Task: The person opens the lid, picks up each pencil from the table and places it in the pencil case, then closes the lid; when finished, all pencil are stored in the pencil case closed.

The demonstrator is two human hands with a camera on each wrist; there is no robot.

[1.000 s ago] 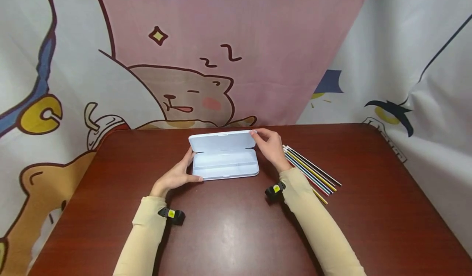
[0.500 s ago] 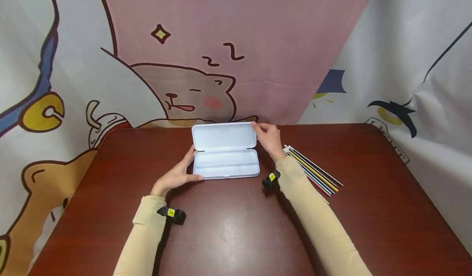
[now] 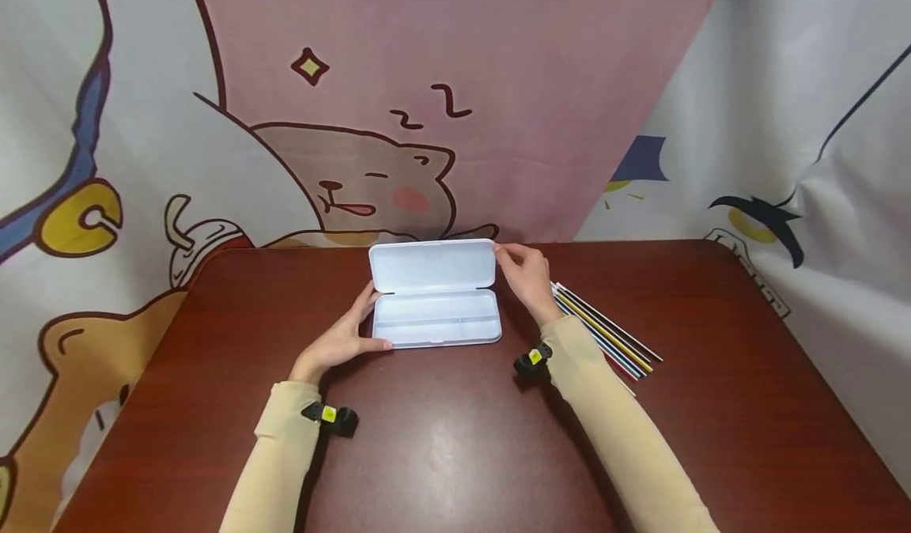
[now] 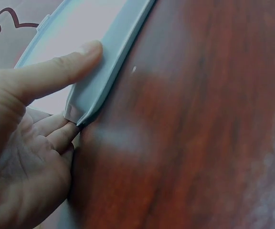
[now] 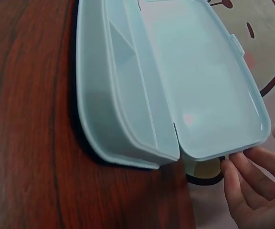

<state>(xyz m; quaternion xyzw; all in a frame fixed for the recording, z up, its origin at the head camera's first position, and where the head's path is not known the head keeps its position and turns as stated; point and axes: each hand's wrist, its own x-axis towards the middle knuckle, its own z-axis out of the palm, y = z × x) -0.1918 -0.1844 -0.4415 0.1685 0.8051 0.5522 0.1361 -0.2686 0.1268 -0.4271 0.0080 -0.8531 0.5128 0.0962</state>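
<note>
A pale blue pencil case (image 3: 436, 331) lies opened on the table, its lid (image 3: 432, 266) raised at the back. Inside, thin dividers split the tray into compartments, and nothing lies in them. My left hand (image 3: 340, 338) holds the case's left end. In the left wrist view, the left thumb (image 4: 66, 69) presses the front wall while the other fingers reach round the end. By the lid's upper right corner is my right hand (image 3: 525, 278). In the right wrist view, its loosely bent fingers (image 5: 257, 174) are at the lid's edge, with the thumb apart from it.
Several slim sticks (image 3: 605, 327) in black, yellow, red, blue and white lie to the right, partly under the right forearm. The brown table (image 3: 427, 454) ends at a cartoon-printed cloth (image 3: 541, 106) behind the case.
The lid has swung further back from its half-raised tilt, then come slightly forward. My right hand followed it, then shifted a little right, its thumb off the lid. The left hand stays put.
</note>
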